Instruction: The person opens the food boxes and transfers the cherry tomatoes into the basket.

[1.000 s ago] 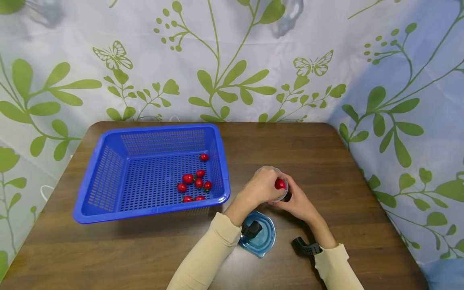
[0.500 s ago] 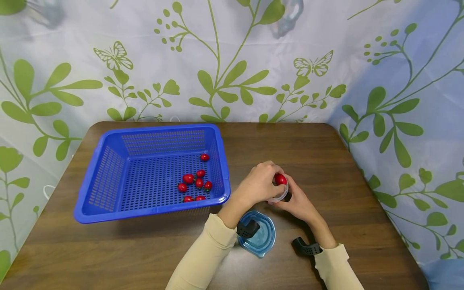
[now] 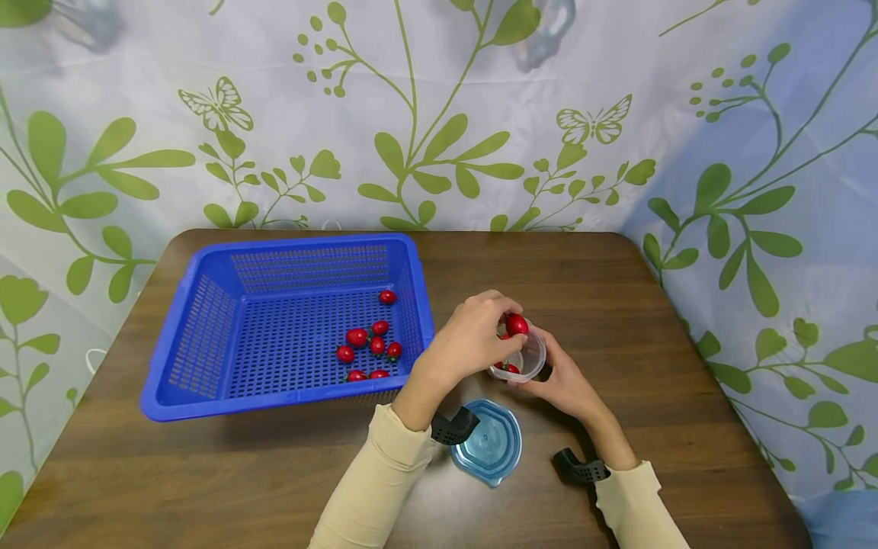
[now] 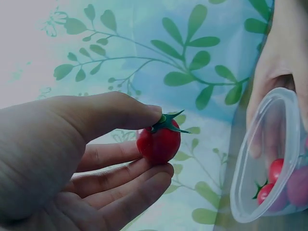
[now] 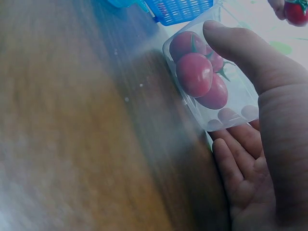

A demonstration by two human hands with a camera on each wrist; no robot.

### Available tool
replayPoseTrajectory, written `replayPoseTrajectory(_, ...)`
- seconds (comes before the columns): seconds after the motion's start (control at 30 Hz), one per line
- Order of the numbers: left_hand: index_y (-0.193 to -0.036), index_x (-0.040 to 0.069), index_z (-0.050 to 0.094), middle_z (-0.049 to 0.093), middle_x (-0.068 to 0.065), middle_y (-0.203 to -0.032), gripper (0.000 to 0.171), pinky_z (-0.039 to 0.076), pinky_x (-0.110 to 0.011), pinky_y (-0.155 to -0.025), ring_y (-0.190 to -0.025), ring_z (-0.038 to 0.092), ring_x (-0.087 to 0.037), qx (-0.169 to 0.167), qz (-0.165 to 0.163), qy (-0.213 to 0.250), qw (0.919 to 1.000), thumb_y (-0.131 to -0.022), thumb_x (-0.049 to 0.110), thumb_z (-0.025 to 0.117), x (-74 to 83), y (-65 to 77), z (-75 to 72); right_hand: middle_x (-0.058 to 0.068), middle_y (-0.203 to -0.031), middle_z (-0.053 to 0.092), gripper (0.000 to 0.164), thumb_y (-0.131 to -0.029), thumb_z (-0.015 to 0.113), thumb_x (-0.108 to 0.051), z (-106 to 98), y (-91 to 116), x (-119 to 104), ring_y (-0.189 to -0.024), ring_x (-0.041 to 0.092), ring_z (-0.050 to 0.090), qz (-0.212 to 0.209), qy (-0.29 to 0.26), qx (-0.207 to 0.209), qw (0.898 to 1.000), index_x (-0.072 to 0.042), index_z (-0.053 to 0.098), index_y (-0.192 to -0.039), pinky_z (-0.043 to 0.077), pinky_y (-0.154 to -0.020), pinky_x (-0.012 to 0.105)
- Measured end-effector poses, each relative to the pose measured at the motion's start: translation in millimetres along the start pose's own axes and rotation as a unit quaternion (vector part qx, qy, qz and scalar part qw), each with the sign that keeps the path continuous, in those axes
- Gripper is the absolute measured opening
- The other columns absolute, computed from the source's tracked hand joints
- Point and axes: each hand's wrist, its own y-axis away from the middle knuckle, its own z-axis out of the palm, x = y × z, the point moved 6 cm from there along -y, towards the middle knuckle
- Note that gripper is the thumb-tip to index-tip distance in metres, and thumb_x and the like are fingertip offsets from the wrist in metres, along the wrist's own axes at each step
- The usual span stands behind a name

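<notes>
My left hand [image 3: 469,335] pinches a red cherry tomato [image 3: 517,325] between thumb and fingertips, at the left side of a clear plastic container [image 3: 532,366]. In the left wrist view, the pinched tomato [image 4: 159,143] shows its green calyx, and it is apart from the container [image 4: 238,192]. My right hand [image 3: 565,381] holds the container, thumb on one side and fingers on the other. Several tomatoes [image 5: 194,74] lie inside, seen through the wall in the right wrist view.
A blue plastic basket [image 3: 159,404] stands on the left of the brown table [image 3: 549,267], with several cherry tomatoes [image 3: 356,337] at its right side. A translucent blue lid [image 3: 488,442] lies in front of the container, near the left wrist's black strap [image 3: 455,427].
My left hand has lifted the tomato out of the container and moved left with it, uncovering the container's opening. My right hand and the container have stayed in place.
</notes>
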Motion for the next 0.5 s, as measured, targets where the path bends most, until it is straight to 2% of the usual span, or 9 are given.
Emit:
replayPoseTrajectory(0.3,-0.122,0.003,0.072,0.069,-0.010,-0.116,0.033,0.058,-0.025,-0.084,-0.100,0.068,-0.023,0.018,-0.007,0.008,0.9998,-0.092,0.018,0.076,-3.9,5.8,-15.8,0.013,-0.156,0.047,0.096,-0.079,0.090,-0.017,0.8,-0.3,-2.1,-0.141,0.037,0.047,-0.002,-0.014,0.000,1.000,-0.017,0.034,-0.157,0.037,-0.114,0.063)
replayPoseTrajectory(0.5,-0.120,0.004,0.073,0.070,-0.007,-0.112,0.031,0.055,-0.024,-0.080,-0.094,0.064,-0.018,0.033,-0.010,0.002,0.9994,-0.092,0.018,0.075,-9.1,8.6,-26.3,0.010,-0.156,0.049,0.095,-0.080,0.090,-0.017,1.1,-1.5,-2.7,-0.144,0.031,0.046,-0.011,-0.020,-0.002,1.000,-0.019,0.035,-0.157,0.031,-0.118,0.063)
